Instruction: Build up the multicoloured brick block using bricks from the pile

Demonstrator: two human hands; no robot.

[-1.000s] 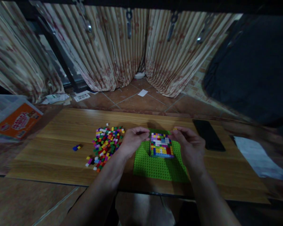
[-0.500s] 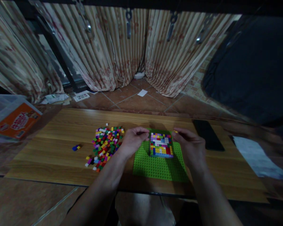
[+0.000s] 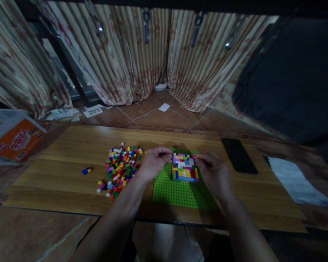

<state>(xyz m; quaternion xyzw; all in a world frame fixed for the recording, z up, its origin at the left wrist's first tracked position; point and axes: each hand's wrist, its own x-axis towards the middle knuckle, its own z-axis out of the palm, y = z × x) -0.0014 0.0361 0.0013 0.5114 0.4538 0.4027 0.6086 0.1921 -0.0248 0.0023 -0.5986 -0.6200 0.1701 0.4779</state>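
Observation:
A green studded baseplate (image 3: 180, 191) lies on the wooden table (image 3: 71, 174). On its far half stands a multicoloured block of small bricks (image 3: 184, 166). My left hand (image 3: 153, 163) rests at the block's left edge, fingers curled and pinched against its upper left corner. My right hand (image 3: 214, 171) sits at the block's right edge, fingers curled onto its upper right corner. Whatever small piece the right fingers may hold is hidden. A pile of loose coloured bricks (image 3: 120, 167) lies left of my left hand.
A black phone (image 3: 238, 155) lies on the table to the right, with a white sheet (image 3: 292, 178) beyond it. A blue and yellow brick (image 3: 86, 170) sits apart at the left. A clear bin with an orange label (image 3: 13, 140) stands far left. Curtains hang behind.
My right hand has come down and left onto the block's right corner; the small yellow piece at its fingertips no longer shows. My left hand has stayed put.

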